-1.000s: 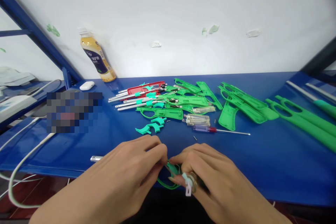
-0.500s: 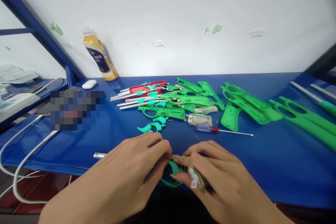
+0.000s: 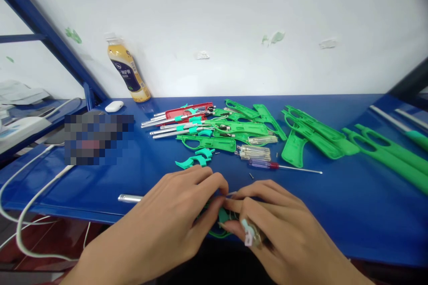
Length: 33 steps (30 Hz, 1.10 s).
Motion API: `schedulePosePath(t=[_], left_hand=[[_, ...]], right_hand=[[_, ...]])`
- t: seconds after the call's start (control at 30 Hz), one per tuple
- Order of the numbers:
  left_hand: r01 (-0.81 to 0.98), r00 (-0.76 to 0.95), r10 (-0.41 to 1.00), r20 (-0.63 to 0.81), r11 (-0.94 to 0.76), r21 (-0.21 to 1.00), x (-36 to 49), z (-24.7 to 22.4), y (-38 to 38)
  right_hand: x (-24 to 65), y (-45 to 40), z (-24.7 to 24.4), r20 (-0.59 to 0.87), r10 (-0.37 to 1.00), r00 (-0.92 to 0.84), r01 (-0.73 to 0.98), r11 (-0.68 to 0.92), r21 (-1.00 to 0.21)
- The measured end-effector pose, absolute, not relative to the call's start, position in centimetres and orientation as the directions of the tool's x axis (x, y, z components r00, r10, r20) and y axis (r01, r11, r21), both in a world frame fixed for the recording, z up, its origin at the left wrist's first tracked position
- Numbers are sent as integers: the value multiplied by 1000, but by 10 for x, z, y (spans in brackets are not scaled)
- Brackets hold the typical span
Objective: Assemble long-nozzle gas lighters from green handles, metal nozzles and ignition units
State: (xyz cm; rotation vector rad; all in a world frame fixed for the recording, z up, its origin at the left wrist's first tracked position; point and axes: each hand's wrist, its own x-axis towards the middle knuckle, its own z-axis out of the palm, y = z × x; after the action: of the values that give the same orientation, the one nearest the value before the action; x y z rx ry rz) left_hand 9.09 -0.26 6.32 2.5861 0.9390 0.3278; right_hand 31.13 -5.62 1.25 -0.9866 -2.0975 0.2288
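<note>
At the table's front edge both hands are closed over a partly assembled green utility lighter (image 3: 219, 234). My left hand (image 3: 180, 213) pinches at its upper part, and the silver tube (image 3: 130, 198) sticks out to the left beyond that wrist. My right hand (image 3: 277, 222) grips the handle side, its fingertips meeting the left ones. A clear fuel tank (image 3: 254, 236) shows between the right fingers. Inside the shell sits a teal trigger (image 3: 223, 216) beside thin wires. My fingers hide most of the lighter, including what the tips press on.
Ahead lie teal triggers (image 3: 197, 159), clear tanks (image 3: 254, 153), a screwdriver (image 3: 284, 166), a small screw (image 3: 251, 176) and green shells (image 3: 317, 133). Silver-tubed lighter parts (image 3: 180, 129) form a pile behind. A yellow bottle (image 3: 129, 71), a white earbud case (image 3: 114, 106) and cables (image 3: 23, 227) are leftward.
My left hand has shifted slightly right, its fingertips now closer to the right hand's and covering more of the trigger. My right hand stays nearly in place.
</note>
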Motion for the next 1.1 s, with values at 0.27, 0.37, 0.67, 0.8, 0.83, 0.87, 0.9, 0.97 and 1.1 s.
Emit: schedulePosePath(t=[0.27, 0.37, 0.67, 0.8, 0.83, 0.87, 0.9, 0.97, 1.1], left_hand=[[561, 746, 657, 111, -709, 428, 92, 59, 1], [558, 742, 656, 137, -718, 416, 92, 58, 0], [529, 752, 638, 166, -735, 424, 97, 60, 0], [527, 748, 637, 189, -742, 415, 96, 58, 1], [527, 748, 635, 193, -745, 410, 95, 58, 1], [527, 750, 634, 192, -747, 405, 95, 58, 1], [527, 751, 632, 193, -749, 402, 95, 58, 1], [521, 755, 624, 198, -756, 396, 95, 58, 1], [509, 764, 610, 209, -770, 386, 96, 59, 0]], right_hand=[[312, -58, 20, 616, 732, -292, 586, 646, -490], [316, -61, 23, 629, 749, -210, 663, 582, -471], [324, -62, 19, 504, 845, -177, 775, 435, -458], [325, -58, 17, 517, 816, -259, 768, 499, -401], [325, -58, 16, 519, 809, -274, 763, 512, -395], [325, -59, 16, 520, 806, -284, 759, 520, -392], [325, -59, 15, 519, 806, -286, 758, 521, -392], [324, -60, 14, 518, 805, -291, 760, 523, -386], [323, -60, 13, 514, 804, -300, 759, 527, -382]])
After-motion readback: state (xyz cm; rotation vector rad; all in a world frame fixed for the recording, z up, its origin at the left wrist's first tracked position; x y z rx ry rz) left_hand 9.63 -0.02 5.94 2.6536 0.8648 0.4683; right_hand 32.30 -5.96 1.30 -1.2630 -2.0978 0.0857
